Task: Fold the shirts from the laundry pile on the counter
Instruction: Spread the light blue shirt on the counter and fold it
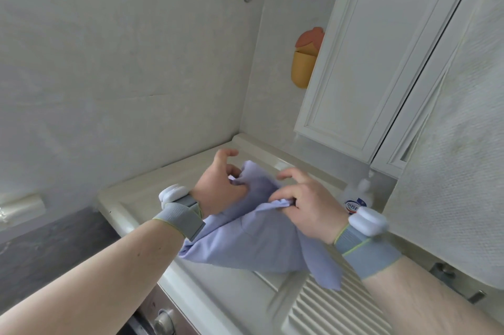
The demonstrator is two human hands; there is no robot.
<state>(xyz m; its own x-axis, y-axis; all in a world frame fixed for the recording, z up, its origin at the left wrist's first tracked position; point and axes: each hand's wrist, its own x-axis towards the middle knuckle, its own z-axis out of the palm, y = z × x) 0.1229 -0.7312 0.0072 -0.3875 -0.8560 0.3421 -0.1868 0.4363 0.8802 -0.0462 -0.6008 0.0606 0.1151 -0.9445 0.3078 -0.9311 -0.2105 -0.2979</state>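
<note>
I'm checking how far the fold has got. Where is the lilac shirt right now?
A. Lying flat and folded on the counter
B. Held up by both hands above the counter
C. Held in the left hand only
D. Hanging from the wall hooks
B: the left hand and right hand both grip the bunched shirt, which hangs from them over the counter.

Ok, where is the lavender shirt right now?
In the head view, centre frame: the lavender shirt is held up between the left hand and right hand, over the cream counter.
</note>
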